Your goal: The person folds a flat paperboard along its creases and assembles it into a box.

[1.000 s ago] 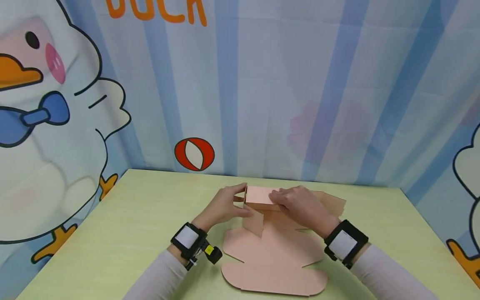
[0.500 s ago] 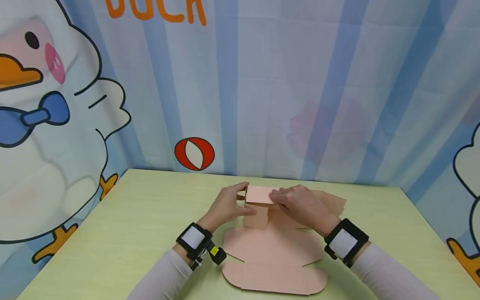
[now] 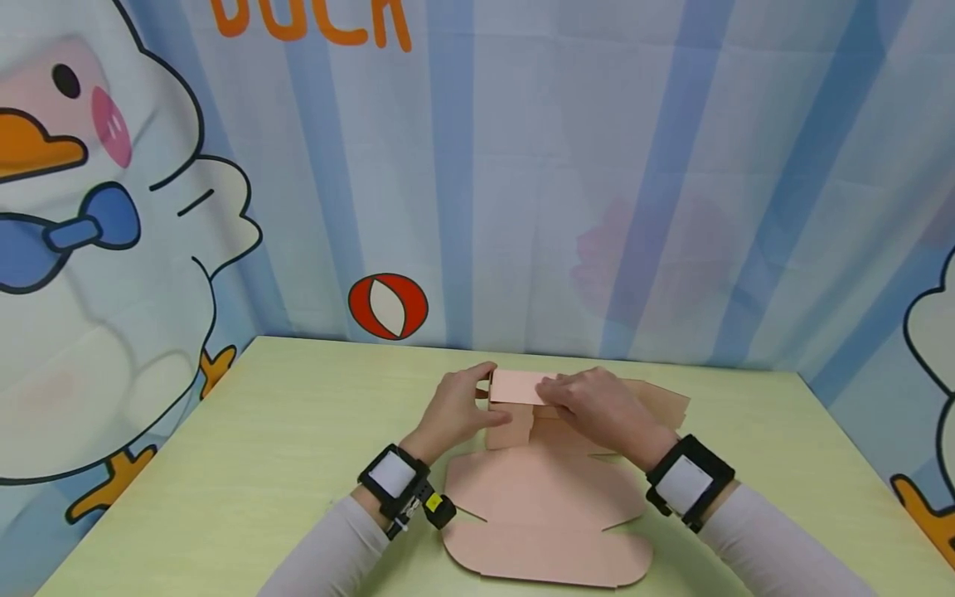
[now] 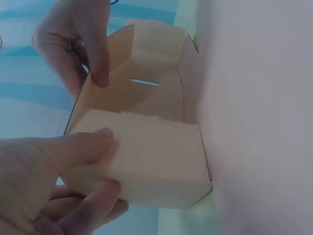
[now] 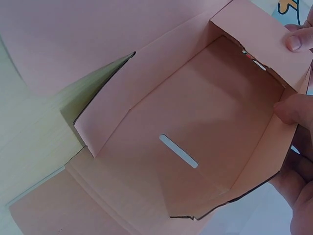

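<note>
A partly folded pinkish cardboard box [image 3: 516,386] stands near the table's back edge, its sides raised. My left hand [image 3: 453,410] grips its left end; in the left wrist view the thumb lies on the folded end flap [image 4: 151,147] with the fingers curled around the outside. My right hand [image 3: 606,419] pinches the far wall, thumb inside the box in the right wrist view. A narrow slot [image 5: 179,151] cuts through the base panel. The right end flap [image 3: 660,402] splays outward. Toward the front, the lid panel [image 3: 545,497] lies flat, joined to the box.
The box stands on a pale green table [image 3: 313,423]. A rounded front flap [image 3: 548,555] extends from the lid toward the near side. Behind the table hangs a blue striped curtain [image 3: 507,207] with cartoon ducks.
My left hand has shifted slightly right. The small flap under its thumb has swung from slanting across the panel to lying squarely along the box's left end. The right hand stays nearly still.
</note>
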The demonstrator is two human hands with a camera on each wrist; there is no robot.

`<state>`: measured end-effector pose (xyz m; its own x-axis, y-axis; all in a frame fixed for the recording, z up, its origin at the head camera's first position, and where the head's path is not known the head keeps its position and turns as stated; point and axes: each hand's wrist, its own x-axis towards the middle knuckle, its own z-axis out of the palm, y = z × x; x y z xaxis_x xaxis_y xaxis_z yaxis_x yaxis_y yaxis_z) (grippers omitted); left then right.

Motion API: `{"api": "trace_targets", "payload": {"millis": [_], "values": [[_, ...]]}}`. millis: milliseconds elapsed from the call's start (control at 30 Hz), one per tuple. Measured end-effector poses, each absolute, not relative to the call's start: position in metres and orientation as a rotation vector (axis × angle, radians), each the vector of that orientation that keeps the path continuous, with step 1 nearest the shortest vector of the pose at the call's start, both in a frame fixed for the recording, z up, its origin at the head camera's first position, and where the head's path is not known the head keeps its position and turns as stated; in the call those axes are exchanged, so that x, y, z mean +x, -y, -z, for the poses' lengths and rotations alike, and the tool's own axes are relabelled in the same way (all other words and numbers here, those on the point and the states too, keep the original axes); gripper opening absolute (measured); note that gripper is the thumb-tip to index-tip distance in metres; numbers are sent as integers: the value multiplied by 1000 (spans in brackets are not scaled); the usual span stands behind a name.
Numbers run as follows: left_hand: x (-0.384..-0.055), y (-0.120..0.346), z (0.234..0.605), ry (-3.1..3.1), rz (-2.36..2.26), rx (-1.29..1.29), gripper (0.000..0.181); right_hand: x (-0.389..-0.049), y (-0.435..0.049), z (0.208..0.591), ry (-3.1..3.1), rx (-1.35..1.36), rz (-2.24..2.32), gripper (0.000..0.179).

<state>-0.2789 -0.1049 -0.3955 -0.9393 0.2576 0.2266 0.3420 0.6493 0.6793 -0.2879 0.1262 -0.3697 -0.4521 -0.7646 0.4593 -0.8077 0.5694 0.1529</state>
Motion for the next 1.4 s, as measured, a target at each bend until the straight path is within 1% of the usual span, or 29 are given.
{"api": "trace_targets", "payload": {"millis": [100, 267, 367, 667, 1000, 1400], "values": [[-279, 103, 396, 2737, 1150, -494, 58, -288, -126, 370, 2326, 1257, -112, 28], [-279, 100, 397, 2692, 1113, -489, 41, -288, -126, 370, 2338, 1250, -108, 28], [-280, 97, 400, 2661, 1070, -485, 36, -288, -126, 370, 2345, 1247, -109, 29], [-280, 88, 404, 2625, 907, -408, 35, -288, -126, 371, 2329, 1256, -109, 30], [-283, 87, 408, 2606, 894, -347, 42, -288, -126, 370, 2318, 1259, -99, 26], [-284, 83, 413, 2552, 818, -321, 37, -288, -126, 371, 2325, 1257, -94, 28]]}}
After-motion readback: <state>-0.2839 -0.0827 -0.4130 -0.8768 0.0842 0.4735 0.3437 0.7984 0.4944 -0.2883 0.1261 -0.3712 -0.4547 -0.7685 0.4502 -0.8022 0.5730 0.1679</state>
